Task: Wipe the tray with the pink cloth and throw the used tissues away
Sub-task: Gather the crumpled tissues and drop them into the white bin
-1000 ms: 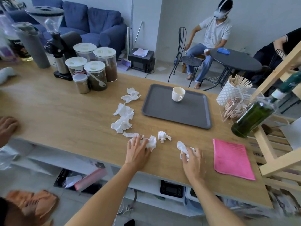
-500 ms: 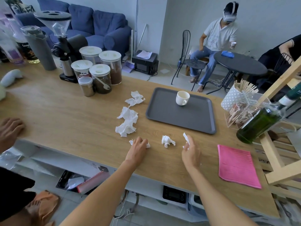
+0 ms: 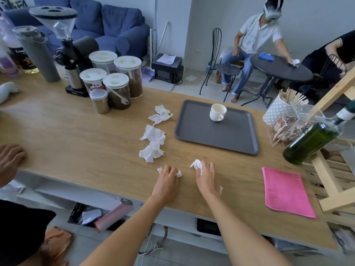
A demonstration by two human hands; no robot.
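- Now both hands are lying palm down on the wooden counter (image 3: 80, 135), close together near its front edge.
- Left hand (image 3: 166, 181): its fingers are curling over a crumpled tissue (image 3: 179, 173), whose white ends are poking out on both sides of the knuckles.
- Right hand (image 3: 206, 179): its fingers are closing round another tissue wad (image 3: 197, 164), which is sticking out above the fingertips; a white scrap (image 3: 221, 189) is also showing by the heel of the palm.
- Loose used tissues are lying in a ragged line just left of the tray: one pair (image 3: 161, 114) near the tray's far corner, a larger piece (image 3: 153, 134) below it, and another (image 3: 151, 152) nearest the hands.
- Grey tray (image 3: 215, 135): it is sitting flat on the counter beyond the hands, carrying a white cup (image 3: 217, 112) standing upright near its far edge.
- Pink cloth (image 3: 286, 191): it is lying flat and spread out near the counter's front right, well apart from the right hand and untouched.
- Lidded jars (image 3: 115, 81) are standing grouped at the counter's far left, beside a coffee grinder (image 3: 65, 47).
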